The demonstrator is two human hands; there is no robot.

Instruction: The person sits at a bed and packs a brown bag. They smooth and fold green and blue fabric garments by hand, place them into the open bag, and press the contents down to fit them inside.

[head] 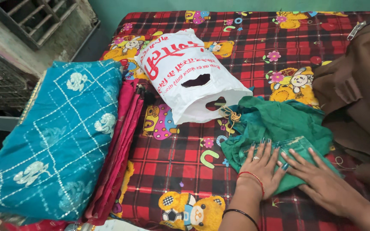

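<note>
A crumpled green cloth (275, 122) lies on the red checked bedsheet (172, 154) with cartoon bears. Both my hands press flat on its near folded part. My left hand (262, 167), with a ring and red and black wrist bands, rests palm down on the cloth's lower left. My right hand (317, 177) lies flat just to the right, fingers spread and touching the cloth. A yellow tassel cord (231, 114) hangs at the cloth's upper left edge.
A white plastic carrier bag (185, 72) with red print lies behind the cloth. Folded teal embroidered fabric (61, 137) rests on folded pink and red fabrics (118, 158) at the left. A brown bag (356, 90) sits at the right. A window grille (35, 21) is far left.
</note>
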